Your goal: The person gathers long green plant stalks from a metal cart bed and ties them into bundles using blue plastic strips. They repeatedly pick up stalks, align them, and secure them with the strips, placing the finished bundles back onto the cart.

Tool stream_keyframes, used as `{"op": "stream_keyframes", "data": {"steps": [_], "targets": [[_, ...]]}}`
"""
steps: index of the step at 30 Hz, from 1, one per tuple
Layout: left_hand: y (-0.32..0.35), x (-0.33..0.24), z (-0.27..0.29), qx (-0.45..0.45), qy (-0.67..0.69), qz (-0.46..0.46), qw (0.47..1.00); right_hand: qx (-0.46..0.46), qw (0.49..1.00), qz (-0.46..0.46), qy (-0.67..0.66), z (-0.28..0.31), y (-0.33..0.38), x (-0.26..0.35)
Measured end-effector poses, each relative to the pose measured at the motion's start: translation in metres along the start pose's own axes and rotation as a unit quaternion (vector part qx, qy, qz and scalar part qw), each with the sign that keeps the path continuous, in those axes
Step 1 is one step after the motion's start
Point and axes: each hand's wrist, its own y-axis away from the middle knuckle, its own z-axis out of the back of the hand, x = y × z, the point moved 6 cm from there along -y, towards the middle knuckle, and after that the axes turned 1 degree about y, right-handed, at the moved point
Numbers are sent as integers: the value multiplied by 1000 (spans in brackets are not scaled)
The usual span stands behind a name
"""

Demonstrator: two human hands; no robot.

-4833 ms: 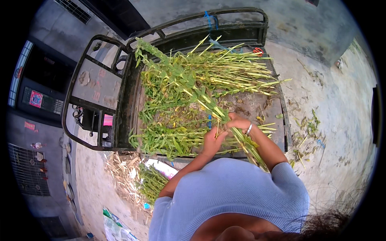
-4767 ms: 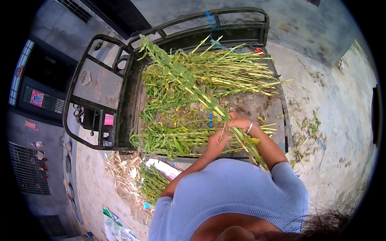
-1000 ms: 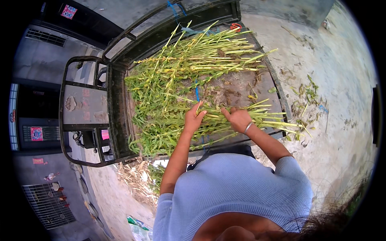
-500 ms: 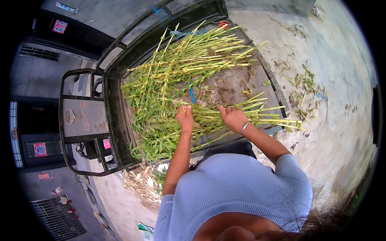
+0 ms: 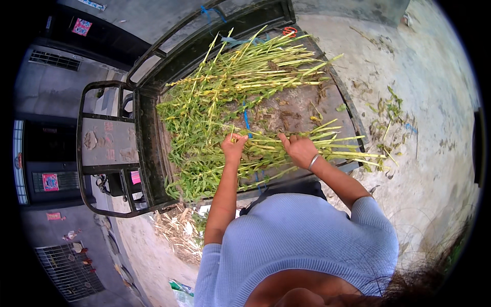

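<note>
With the left hand [image 5: 233, 147] pinching stalk tips and the right hand [image 5: 300, 150] flat, fingers half-open, on the green stalk bundle [image 5: 286, 148] at the cart bed's [image 5: 302, 105] edge, overhanging stalks could slide off.

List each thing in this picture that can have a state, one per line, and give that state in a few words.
Left hand: closed on green stalks, arm stretched out.
Right hand: resting on the stalks, fingers spread, bangle on the wrist.
Near bundle of stalks: lying flat, cut ends overhanging the cart's edge.
Far pile of stalks: heaped loosely across the bed.
Cart bed: partly bare, littered with dry leaves.
Blue tie: lying loose on the bed.
</note>
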Motion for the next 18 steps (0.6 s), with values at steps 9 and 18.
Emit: {"op": "stream_keyframes", "data": {"steps": [9,18], "targets": [[42,-239,-94,216,407,-72,885,86,995,-47,-26,-39,1,-14],[77,-206,-99,325,177,-188,910,68,987,-59,-132,-38,-4,-36]]}}
